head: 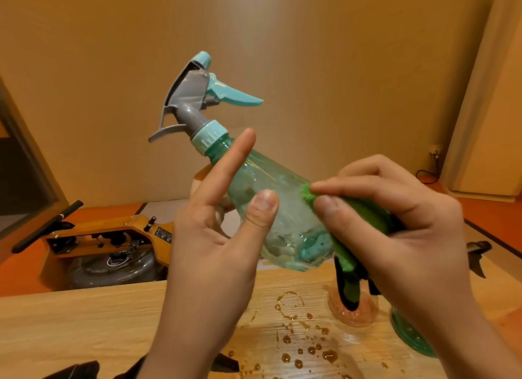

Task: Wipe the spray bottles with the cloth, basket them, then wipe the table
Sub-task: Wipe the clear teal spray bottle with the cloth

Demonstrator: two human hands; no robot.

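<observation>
Head view: we look down on the pale wooden table (84, 322), wet with scattered drops (296, 342). Above it, held in the air and tilted with its grey-and-teal trigger head up to the left, we see the clear green spray bottle (262, 180). The left hand (214, 251) grips its body, thumb pressed on the front, index finger straight along the shoulder. The right hand (395, 223) pinches the folded green cloth (361, 217) between thumb and fingers against the bottle's lower side.
</observation>
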